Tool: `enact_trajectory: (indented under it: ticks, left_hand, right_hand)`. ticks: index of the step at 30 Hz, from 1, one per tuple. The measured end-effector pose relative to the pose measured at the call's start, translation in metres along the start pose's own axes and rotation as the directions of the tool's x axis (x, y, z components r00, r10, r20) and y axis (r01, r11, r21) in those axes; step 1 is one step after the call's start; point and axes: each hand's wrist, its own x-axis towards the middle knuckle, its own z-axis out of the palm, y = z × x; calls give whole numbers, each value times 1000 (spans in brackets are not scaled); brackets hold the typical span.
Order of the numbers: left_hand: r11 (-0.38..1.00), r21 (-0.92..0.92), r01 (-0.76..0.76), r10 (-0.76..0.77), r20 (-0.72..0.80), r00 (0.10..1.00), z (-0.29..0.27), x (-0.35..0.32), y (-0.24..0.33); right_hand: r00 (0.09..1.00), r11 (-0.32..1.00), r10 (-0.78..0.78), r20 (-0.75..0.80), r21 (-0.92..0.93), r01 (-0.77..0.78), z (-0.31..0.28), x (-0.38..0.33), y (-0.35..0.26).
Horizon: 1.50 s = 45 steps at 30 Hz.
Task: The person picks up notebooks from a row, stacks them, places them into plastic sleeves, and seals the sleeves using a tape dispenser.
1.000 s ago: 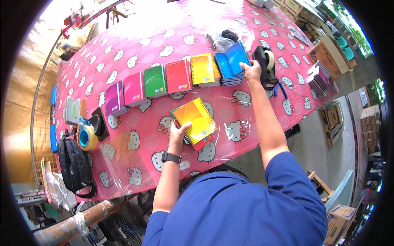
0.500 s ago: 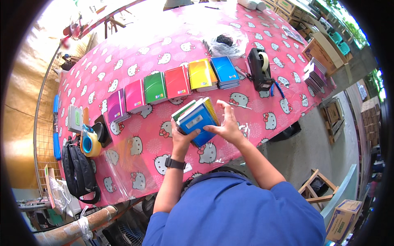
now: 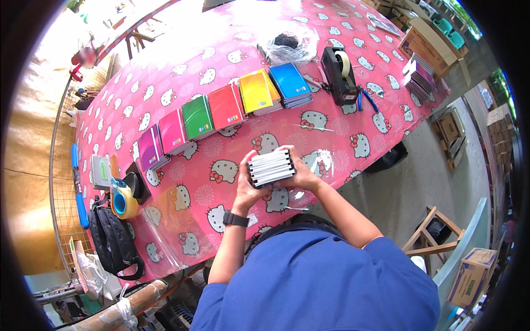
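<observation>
Between my hands, above the near part of the table, is a stack of spiral notebooks (image 3: 271, 167), turned so that the white page edges face up. My left hand (image 3: 246, 185) clasps its left side and my right hand (image 3: 301, 172) its right side. The covers of the held notebooks are hidden. Beyond them a slanting row of notebook piles runs across the table: purple (image 3: 151, 148), pink (image 3: 173, 131), green (image 3: 197, 117), red (image 3: 225, 106), yellow (image 3: 257, 92) and blue (image 3: 289, 84).
A black tape dispenser (image 3: 339, 77) stands right of the row, beside blue-handled pliers (image 3: 366, 100). Behind is a clear plastic bag (image 3: 295, 47) with something black. More notebooks (image 3: 419, 78) lie at the right edge. Tape rolls (image 3: 125, 202) and a black backpack (image 3: 112, 237) are at left.
The held notebooks have been tipped up from showing a blue cover to showing their page edges. My right hand has closed in from spread fingers onto the stack's side.
</observation>
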Motion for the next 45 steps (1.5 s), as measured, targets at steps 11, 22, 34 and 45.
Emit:
enact_trajectory:
  ticks: [11,22,34,45]
  left_hand:
    - [999,-42,34,-36,-35,999,-13,-22,-11]
    - [991,5,137,-137,72,988,-17,-7,-23]
    - [960,250,129,-175,169,970,-21,8,-18]
    - [648,60,760,-744,268,613,-29,84,-8]
  right_hand:
    - [926,493,377,27,-852,-176,-53,-10,-11]
    - [966,892,-16,259,-434,131,-44,4,-16]
    - [987,968,-161,-8,-197,156,-1,0,17]
    - [948,179,107,-299,-932,-314,-101,-18,30]
